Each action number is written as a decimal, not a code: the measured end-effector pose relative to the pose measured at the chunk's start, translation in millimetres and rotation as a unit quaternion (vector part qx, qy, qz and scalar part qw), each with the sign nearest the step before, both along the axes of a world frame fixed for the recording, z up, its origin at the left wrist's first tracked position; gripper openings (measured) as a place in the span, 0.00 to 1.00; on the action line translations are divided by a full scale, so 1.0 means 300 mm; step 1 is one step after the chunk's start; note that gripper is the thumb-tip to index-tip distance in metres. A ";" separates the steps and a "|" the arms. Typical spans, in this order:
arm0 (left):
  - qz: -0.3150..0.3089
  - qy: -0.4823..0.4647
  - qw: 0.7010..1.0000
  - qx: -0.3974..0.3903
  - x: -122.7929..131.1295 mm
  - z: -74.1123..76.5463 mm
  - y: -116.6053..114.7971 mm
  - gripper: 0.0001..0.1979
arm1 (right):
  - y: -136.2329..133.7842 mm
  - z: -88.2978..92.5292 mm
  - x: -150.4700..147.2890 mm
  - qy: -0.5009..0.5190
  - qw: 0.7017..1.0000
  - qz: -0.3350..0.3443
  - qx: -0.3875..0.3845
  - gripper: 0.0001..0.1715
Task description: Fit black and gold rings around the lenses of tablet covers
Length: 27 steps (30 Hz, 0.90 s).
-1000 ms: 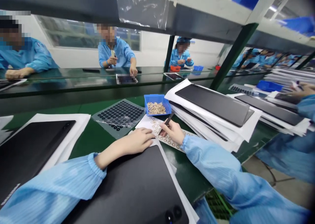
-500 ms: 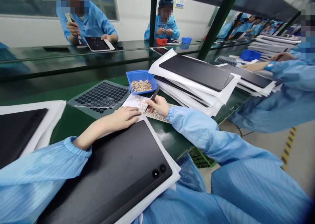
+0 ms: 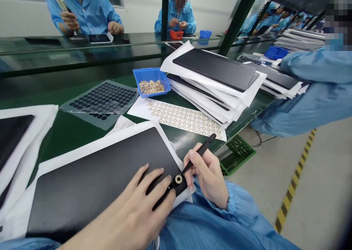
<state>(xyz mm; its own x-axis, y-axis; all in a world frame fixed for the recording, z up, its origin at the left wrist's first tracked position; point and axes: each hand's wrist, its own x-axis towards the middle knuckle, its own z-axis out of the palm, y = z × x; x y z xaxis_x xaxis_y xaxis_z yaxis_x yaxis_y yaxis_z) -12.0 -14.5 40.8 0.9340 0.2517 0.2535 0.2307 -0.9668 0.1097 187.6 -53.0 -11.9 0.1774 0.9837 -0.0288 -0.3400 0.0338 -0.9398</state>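
A dark grey tablet (image 3: pixel 104 162) lies back up on white sheeting in front of me, its camera corner at the right. My left hand (image 3: pixel 140 206) rests on the tablet's back with fingers spread, the fingertips beside the camera area. In my right hand (image 3: pixel 207 175) is a pair of black tweezers (image 3: pixel 202 149), held like a pen. The tweezers' tip meets a small pale gold ring (image 3: pixel 176 178) over one camera lens. Whether the tip still grips the ring I cannot tell. Behind the tablet lies a white sheet of similar rings (image 3: pixel 184 118).
A blue bin (image 3: pixel 150 74) holds loose rings. Left of it lies a clear sheet of black rings (image 3: pixel 104 99). Stacked tablets with white sheets (image 3: pixel 214 68) stand at the back right; another tablet (image 3: pixel 13 132) is far left. Co-workers in blue sit across the bench and at the right.
My right hand has moved with the tweezers from the ring sheet to the tablet's camera corner. A ring now sits there. My left hand has slid from the tablet's far edge towards the cameras.
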 end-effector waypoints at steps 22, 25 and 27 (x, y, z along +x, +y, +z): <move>0.066 0.029 0.997 -0.036 0.035 -0.017 0.020 0.17 | 0.059 0.013 -0.016 -0.072 0.997 -0.017 -0.007 0.16; 0.080 0.035 0.995 -0.044 0.035 -0.012 0.010 0.16 | 0.056 0.015 -0.018 -0.075 0.997 -0.017 0.001 0.16; 0.076 0.031 0.996 -0.040 0.036 -0.013 0.007 0.16 | 0.055 0.012 -0.018 -0.079 0.997 -0.017 0.006 0.15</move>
